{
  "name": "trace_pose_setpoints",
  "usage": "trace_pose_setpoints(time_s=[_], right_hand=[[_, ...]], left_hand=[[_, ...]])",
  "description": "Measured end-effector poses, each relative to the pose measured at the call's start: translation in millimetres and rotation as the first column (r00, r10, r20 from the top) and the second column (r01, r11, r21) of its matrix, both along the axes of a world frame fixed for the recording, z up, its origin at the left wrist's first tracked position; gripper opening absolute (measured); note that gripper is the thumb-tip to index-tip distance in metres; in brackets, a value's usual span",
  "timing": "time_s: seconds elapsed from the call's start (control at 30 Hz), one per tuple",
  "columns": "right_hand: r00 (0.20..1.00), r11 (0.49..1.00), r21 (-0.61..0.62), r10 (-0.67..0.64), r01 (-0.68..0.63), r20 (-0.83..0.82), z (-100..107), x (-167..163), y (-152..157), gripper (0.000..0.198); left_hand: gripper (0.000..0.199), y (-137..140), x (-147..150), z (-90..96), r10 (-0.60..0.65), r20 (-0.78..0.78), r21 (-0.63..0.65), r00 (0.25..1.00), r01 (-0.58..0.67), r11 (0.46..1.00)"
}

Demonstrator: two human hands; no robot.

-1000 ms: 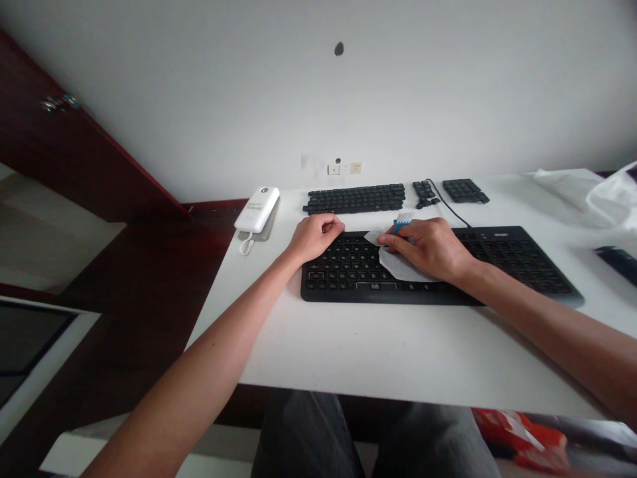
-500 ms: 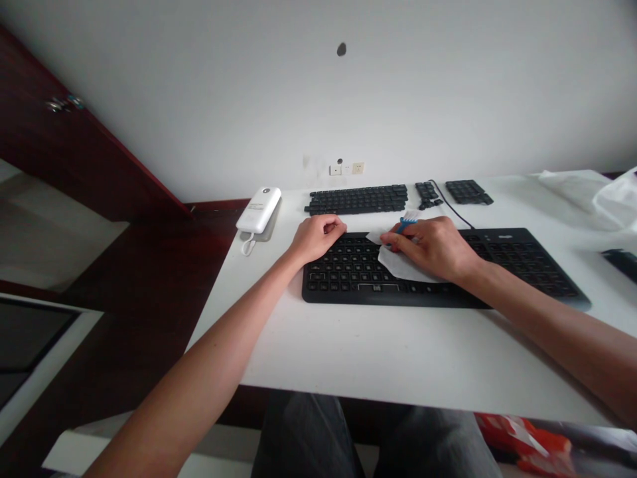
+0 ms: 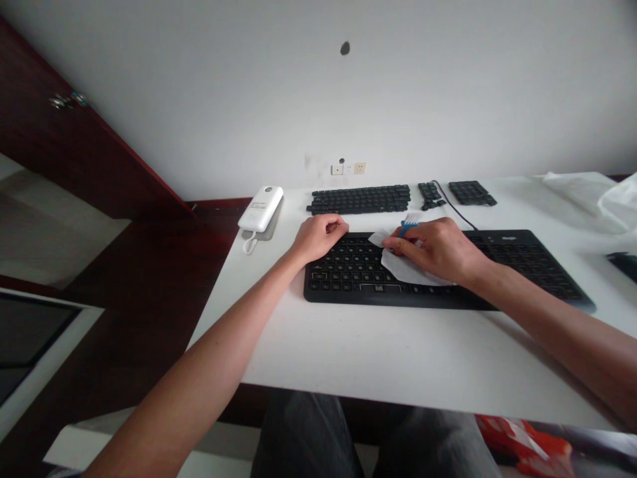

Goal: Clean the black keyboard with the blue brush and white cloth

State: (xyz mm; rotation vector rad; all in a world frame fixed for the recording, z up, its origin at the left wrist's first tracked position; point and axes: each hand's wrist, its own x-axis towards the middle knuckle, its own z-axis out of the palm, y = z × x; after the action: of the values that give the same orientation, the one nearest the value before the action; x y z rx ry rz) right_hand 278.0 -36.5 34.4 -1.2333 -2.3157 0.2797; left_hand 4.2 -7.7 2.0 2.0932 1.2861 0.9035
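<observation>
A black keyboard (image 3: 341, 271) with its keycaps off lies on the white table, its bare key sockets showing. At its back left corner my left hand (image 3: 321, 237) rests with curled fingers, gripping the edge; the fingertips are partly hidden. My right hand (image 3: 442, 249) is closed over the keyboard's middle, pinching a small blue brush (image 3: 409, 227) with pale bristles pointing up and away. The same hand presses a white wipe (image 3: 411, 271) that lies spread on the sockets beneath it. The palm hides part of the wipe and most of the brush's handle.
Loose black keycaps (image 3: 361, 199) are laid out in rows behind the keyboard, with smaller groups (image 3: 470, 192) to the right. A white power bank (image 3: 261, 207) lies at the left edge. A cable (image 3: 458, 211) runs behind the keyboard. A white plastic bag (image 3: 587, 199) sits far right.
The whole view has shifted very slightly. Both hands keep their places on the keyboard, and the brush and wipe stay in my right hand.
</observation>
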Motion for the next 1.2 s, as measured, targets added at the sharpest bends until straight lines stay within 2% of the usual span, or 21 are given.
trace_pose_setpoints(time_s=[0.3, 0.5, 0.67, 0.77, 0.9, 1.1, 1.2], right_hand=[[1.0, 0.998, -0.058, -0.017, 0.016, -0.023, 3.3, 2.7, -0.9, 0.046], [0.989, 0.997, -0.078, -0.002, -0.009, -0.149, 18.5, 29.0, 4.9, 0.046], [0.986, 0.986, -0.151, 0.054, -0.078, -0.157, 22.5, 48.0, 12.2, 0.047], [0.972, 0.971, -0.186, 0.112, -0.152, -0.208, 21.9, 54.3, 16.0, 0.046], [0.921, 0.934, -0.249, 0.156, -0.256, -0.358, 23.4, 58.9, 16.7, 0.032], [0.929, 0.925, -0.306, 0.108, -0.224, -0.355, 21.8, 62.3, 16.2, 0.029], [0.932, 0.879, -0.401, 0.117, -0.257, -0.342, 20.0, 65.7, 19.7, 0.033]], left_hand=[[0.025, 0.7, -1.5, -1.5, -0.018, 0.018, 0.006, 1.0, 0.018, 1.0], [0.026, -0.7, -0.7, 0.1, -0.011, 0.018, -0.015, 1.0, 0.012, 1.0], [0.024, -0.3, -0.4, 0.6, -0.009, 0.018, -0.01, 1.0, 0.009, 1.0], [0.024, 0.2, -0.5, 0.4, -0.008, 0.02, -0.013, 1.0, 0.008, 1.0], [0.024, 0.2, -0.2, 0.6, -0.01, 0.023, -0.013, 1.0, 0.01, 1.0], [0.024, 0.4, 0.2, 0.8, -0.011, 0.02, -0.024, 1.0, 0.011, 1.0], [0.024, 0.7, -0.1, 0.3, -0.016, 0.023, -0.023, 1.0, 0.016, 1.0]])
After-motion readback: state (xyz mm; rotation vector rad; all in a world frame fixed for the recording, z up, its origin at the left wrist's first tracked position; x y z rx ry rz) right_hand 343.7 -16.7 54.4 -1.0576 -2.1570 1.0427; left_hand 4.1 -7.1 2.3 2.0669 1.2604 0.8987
